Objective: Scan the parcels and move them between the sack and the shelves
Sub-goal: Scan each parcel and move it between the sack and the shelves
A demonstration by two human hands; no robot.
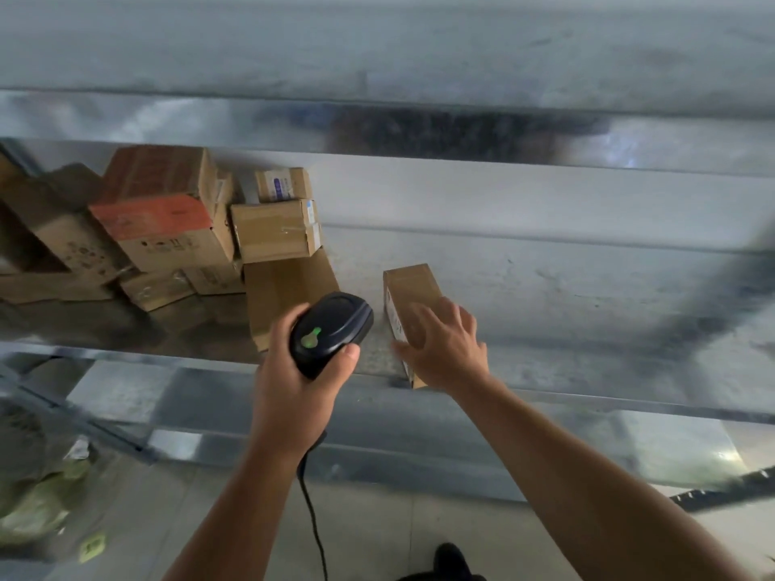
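Room for moving lay mostly to the right of the narrow parcel (409,287), where the metal shelf (566,295) ran bare until it passed out of sight. The narrow parcel sat lengthwise across that shelf, its near end right at the front lip. The right hand (446,350) lay over that near end with fingers spread and fairly straight, thumb against the parcel's left face, nothing curled tight around it. Just left of the parcel, the left hand (293,383) was wrapped round a dark scanner (331,333), thumb pressed along its side and a green light glowing on its back. A thin gap kept scanner and parcel apart. The cable (312,517) hung down below and left of the parcel. Left of the parcel, partly behind the scanner, a flat carton (285,287) lay on the shelf. Farther left a heap of boxes (167,220) crowded the shelf, several tilted, the outermost cut off from view. Their labels were too blurred to read. Far below and left of the parcel sat a smeared, pale greenish bundle (37,496). I could not tell whether it was the sack. The scanner's front window was hidden.
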